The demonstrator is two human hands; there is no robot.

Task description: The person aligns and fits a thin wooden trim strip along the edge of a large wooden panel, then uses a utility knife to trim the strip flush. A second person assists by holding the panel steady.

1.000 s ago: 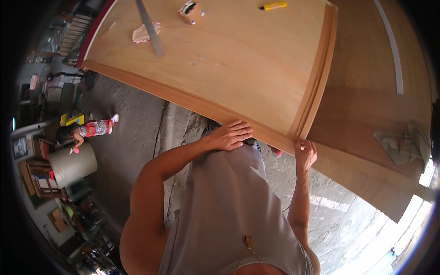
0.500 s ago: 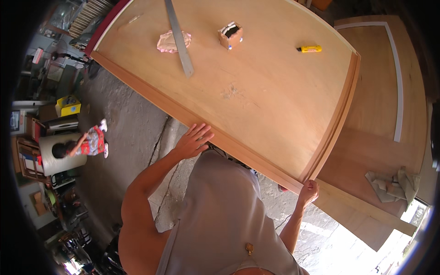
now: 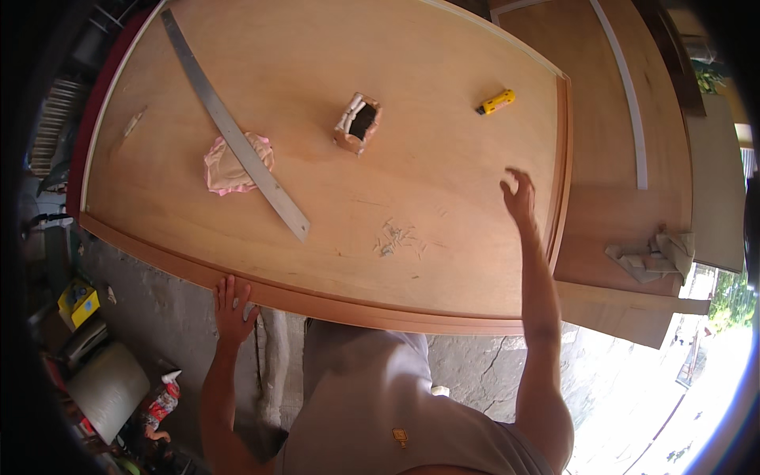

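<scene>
A large plywood panel (image 3: 317, 206) with wooden strips along its edges lies in front of me. My left hand (image 3: 232, 307) rests on the near strip (image 3: 348, 315), fingers spread. Over the panel's right part is my right hand (image 3: 518, 191), its fingers curled apart and holding nothing. Beyond it lies a yellow tool (image 3: 499, 101) with a black end, its kind unclear. A small torn cardboard box (image 3: 359, 123) with dark contents stands near the middle. At left, a long metal ruler (image 3: 229, 131) crosses a beige pad with a pink scalloped rim (image 3: 224, 168). Several small nail-like pieces (image 3: 393, 237) lie scattered nearer me.
Another wooden panel (image 3: 609, 142) with a pale strip lies to the right, a crumpled cloth (image 3: 661, 255) on it. A child-sized person (image 3: 162, 404) is on the concrete floor (image 3: 182, 348) at lower left, near a large pale roll (image 3: 109, 390) and a yellow box (image 3: 77, 303).
My right hand has let go of the panel's near right corner and reached forward over the panel. My left hand has moved left along the near edge. The view has turned.
</scene>
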